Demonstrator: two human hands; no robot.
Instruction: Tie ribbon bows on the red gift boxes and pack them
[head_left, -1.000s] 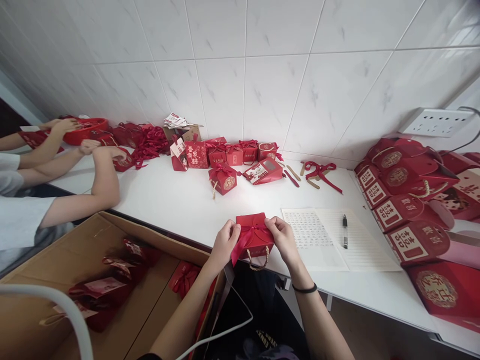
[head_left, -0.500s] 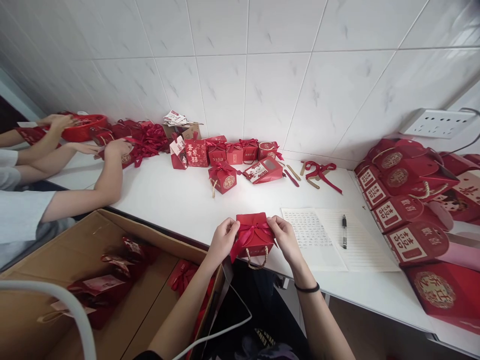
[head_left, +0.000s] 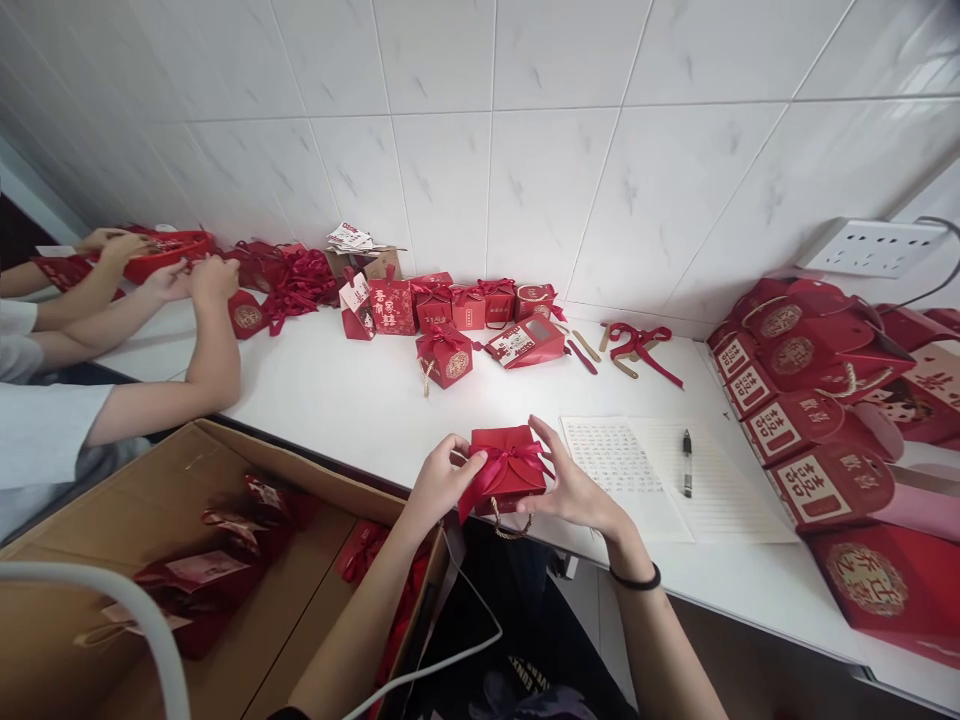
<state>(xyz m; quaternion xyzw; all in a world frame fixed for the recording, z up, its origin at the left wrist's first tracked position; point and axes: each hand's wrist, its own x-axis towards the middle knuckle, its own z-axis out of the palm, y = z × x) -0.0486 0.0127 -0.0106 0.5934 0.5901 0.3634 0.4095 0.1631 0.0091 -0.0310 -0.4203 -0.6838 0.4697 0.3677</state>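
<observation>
A small red gift box (head_left: 517,486) sits at the table's front edge, with a gold rope handle (head_left: 511,528) hanging on its near side. Across its top lies a dark-red ribbon bow (head_left: 510,455). My left hand (head_left: 444,480) is closed at the box's left side, its thumb and fingers pinching the left part of the bow. On the other side, my right hand (head_left: 574,485) is open, fingers and thumb spread around the right edge of the box. Whether its fingertips touch the box I cannot tell.
Several finished-looking boxes (head_left: 444,354) stand along the wall. A notebook (head_left: 660,480) with a pen (head_left: 688,462) lies to the right, beside stacked red boxes (head_left: 832,487). A large cardboard carton (head_left: 300,470) is at left. Other people's hands (head_left: 214,275) work at far left.
My right hand has let go of the bow's right end and spread open beside the box. My left fingers have shifted slightly inward on the bow. A co-worker's hands have lifted off a red box.
</observation>
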